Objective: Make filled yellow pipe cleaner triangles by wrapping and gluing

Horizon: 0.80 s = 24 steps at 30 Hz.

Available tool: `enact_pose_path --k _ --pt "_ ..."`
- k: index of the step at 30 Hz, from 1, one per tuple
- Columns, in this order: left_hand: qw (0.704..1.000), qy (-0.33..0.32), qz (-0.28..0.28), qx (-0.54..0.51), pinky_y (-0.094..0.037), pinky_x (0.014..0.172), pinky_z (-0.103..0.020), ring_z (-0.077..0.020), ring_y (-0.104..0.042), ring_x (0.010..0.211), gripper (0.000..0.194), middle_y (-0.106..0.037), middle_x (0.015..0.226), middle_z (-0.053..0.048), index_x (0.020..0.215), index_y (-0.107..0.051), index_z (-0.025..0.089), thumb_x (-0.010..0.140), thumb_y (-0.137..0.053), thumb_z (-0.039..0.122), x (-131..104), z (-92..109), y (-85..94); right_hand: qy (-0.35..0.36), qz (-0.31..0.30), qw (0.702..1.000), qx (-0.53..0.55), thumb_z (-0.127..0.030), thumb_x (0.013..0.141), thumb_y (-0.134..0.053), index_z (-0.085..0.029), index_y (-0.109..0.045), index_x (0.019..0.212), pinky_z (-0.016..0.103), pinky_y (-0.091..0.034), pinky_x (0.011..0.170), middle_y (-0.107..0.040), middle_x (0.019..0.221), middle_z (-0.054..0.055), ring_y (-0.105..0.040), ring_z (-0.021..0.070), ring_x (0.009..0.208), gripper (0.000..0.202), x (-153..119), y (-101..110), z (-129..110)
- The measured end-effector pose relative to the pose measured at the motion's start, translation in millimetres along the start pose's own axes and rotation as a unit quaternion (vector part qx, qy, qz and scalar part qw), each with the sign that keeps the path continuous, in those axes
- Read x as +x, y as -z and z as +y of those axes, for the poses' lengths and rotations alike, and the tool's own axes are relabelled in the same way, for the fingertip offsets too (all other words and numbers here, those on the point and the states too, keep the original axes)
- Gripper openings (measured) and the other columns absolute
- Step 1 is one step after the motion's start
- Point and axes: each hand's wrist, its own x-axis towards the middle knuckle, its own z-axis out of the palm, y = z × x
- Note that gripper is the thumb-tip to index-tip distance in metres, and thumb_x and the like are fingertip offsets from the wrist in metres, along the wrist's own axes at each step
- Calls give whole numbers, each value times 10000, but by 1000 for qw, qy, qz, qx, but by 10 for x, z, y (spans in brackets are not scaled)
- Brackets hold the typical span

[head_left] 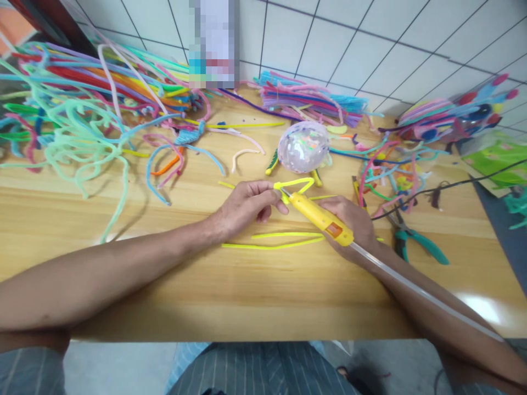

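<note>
Between the thumb and fingers of my left hand [255,202] is a bent yellow pipe cleaner [302,184], its loop reaching out to the right. My right hand [352,222] is wrapped round a yellow hot glue gun [319,215], a clear glue stick [424,288] trailing back from its rear over my forearm. The gun's metal nozzle meets or nearly meets the pipe cleaner at my left fingertips. Straight yellow pipe cleaners [272,246] lie on the table just below my hands. Beyond them sits a clear round tub [303,147] with small coloured bits inside.
Piles of coloured pipe cleaners [119,82] spread along the back and left of the wooden table [230,296]. Teal-handled pliers [420,244] lie right of my right hand, near loose scraps. A black cord [461,182] crosses the right side. A tiled wall [349,33] stands behind.
</note>
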Motion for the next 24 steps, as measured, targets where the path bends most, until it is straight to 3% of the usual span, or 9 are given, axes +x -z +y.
enact_pose_path --k 7,10,16,20,24 --pt "1000 -5 -1 -12 -375 495 -210 -73 -488 509 268 -733 710 -29 770 -753 155 931 -691 360 7 -16 -8 -12 19 1000 -3 -251 925 -631 -261 -693 1140 373 -638 799 -825 1037 70 -797 258 922 224 -51 -34 36" --pt "1000 -1 2 -8 -376 498 -213 -73 -490 512 259 -750 739 -38 769 -753 155 921 -699 357 4 -3 -7 -33 6 999 -6 -278 926 -634 -250 -716 1128 380 -640 813 -820 1042 81 -791 262 937 219 -50 -36 40" --pt "1000 -3 3 1 -364 497 -211 -83 -485 502 279 -654 595 -12 766 -764 157 936 -682 363 -5 -6 -6 -44 -49 998 -4 -206 908 -635 -204 -739 1034 359 -629 848 -819 1025 98 -789 248 961 163 -25 -7 10" --pt "1000 -2 3 -3 -367 489 -210 -75 -487 498 274 -718 679 -28 762 -755 152 919 -691 367 -1 -4 -19 -59 -16 998 -14 -269 912 -627 -235 -744 1100 352 -630 848 -827 1054 78 -790 251 964 224 -62 -19 35" --pt "1000 -4 3 -8 -369 490 -208 -71 -488 503 264 -747 727 -37 764 -749 147 908 -697 362 1 15 -27 -86 -58 995 -10 -250 913 -619 -214 -755 1111 359 -623 892 -827 1088 88 -788 258 1012 243 -42 -7 15"
